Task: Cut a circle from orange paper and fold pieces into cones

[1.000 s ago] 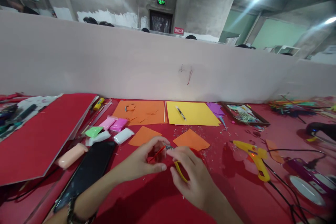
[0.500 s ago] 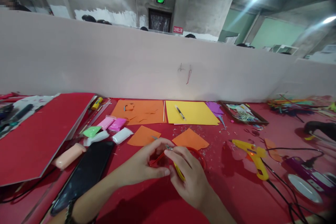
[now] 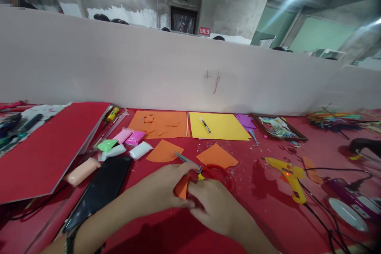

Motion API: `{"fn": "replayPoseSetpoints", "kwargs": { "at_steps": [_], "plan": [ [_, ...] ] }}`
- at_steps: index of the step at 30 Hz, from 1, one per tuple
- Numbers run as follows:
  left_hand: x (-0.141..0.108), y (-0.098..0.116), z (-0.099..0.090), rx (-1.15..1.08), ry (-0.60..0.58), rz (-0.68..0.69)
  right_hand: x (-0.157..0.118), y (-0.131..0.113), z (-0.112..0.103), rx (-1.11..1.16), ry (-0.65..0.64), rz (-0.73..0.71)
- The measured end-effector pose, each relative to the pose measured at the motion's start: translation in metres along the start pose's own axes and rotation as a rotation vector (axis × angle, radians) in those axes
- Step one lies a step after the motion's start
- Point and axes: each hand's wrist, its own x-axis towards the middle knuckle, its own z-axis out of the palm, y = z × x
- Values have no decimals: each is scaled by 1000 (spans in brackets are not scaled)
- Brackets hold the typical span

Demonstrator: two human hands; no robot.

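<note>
Between my hands is a small piece of orange paper (image 3: 181,187). My left hand (image 3: 166,184) is closed on it with fingers curled. My right hand (image 3: 212,204) meets it from the right, fingers bent and pressed together; what its fingertips hold is hidden. Just beyond my hands, scissors (image 3: 218,174) with red and yellow handles lie on the red table, blades pointing left. Behind them are two orange paper pieces, one on the left (image 3: 164,151) and one on the right (image 3: 218,156).
Yellow glue gun (image 3: 290,174) with black cables at right; purple device (image 3: 354,196) beside it. Black phone (image 3: 101,190), clay packets (image 3: 135,138) and red board (image 3: 56,147) at left. Orange sheet (image 3: 172,123), yellow sheet (image 3: 220,125) and tray (image 3: 279,127) line the white partition (image 3: 149,67).
Orange paper now shows between my hands. More of the scissors is uncovered beyond them, and my right hand has turned with its fingers curled in. The view has shifted slightly.
</note>
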Motion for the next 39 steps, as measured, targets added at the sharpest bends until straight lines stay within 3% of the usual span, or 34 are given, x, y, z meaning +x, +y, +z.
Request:
{"fn": "replayPoseSetpoints", "kwargs": {
  "at_steps": [6, 9, 12, 17, 24, 30, 33, 39],
  "plan": [
    [-2, -1, 13, 393, -28, -39, 4, -4, 8, 128, -153, -60],
    [-3, 2, 17, 507, -111, -20, 5, -5, 12, 250, -178, -96],
    [-4, 4, 19, 575, -168, -16, 7, -7, 16, 215, -161, -102],
    [-8, 5, 18, 522, -131, -12, 8, -9, 23, 98, -125, -102],
    [-30, 9, 17, 173, -105, -94, 10, -8, 37, 105, -141, -295],
    [-37, -1, 5, 239, 3, -147, 7, 1, 34, 140, -36, -269],
    [-40, -10, -5, 269, -39, -127, 3, 6, 23, 184, 29, -267],
    [-40, -19, -3, 379, -7, -64, 0, 2, 17, 278, -46, -176]
  ]
}}
